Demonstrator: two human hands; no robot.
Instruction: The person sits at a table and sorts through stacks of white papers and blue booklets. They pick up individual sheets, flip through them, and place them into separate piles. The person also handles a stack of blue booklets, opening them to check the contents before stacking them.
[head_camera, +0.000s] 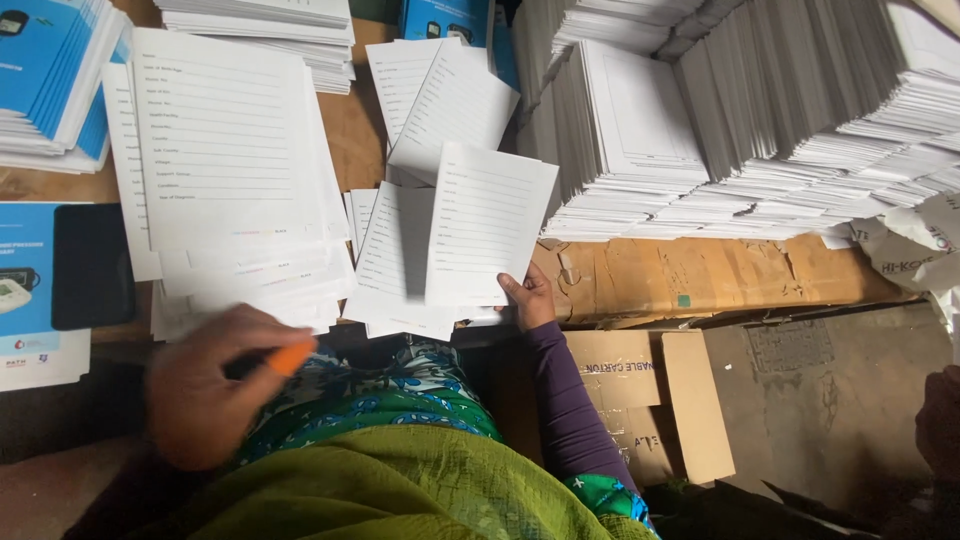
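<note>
Head view, looking down. Right hand (528, 297), purple sleeve, at centre: thumb and fingers pinch the lower right corner of a lined form sheet (490, 225), which lifts off the loose sheets (400, 260) beneath it. Left hand (215, 385), at 8 o'clock and blurred: fingers curled around an orange tool (291, 357), of which only the orange end shows; its kind cannot be told.

At 10 o'clock of the held sheet: a fanned pile of printed forms (230, 170), large, lying on the wooden worktop (355, 130). At 12 o'clock of the held sheet: two further forms, overlapping and tilted.

At 2 o'clock: stacked white leaflets (740, 120), many bundles, leaning in rows, resting on flattened brown cardboard (690, 275). At 4 o'clock: an open carton flap (650, 400).

Far left edge, 9 o'clock: a blue booklet (25, 265) with a dark rectangular thing (92, 265) lying on it. Top left, 11 o'clock: a stack of blue booklets (50, 70).

Bottom, 6 o'clock: green patterned cloth (390, 470) of the person's clothing.
</note>
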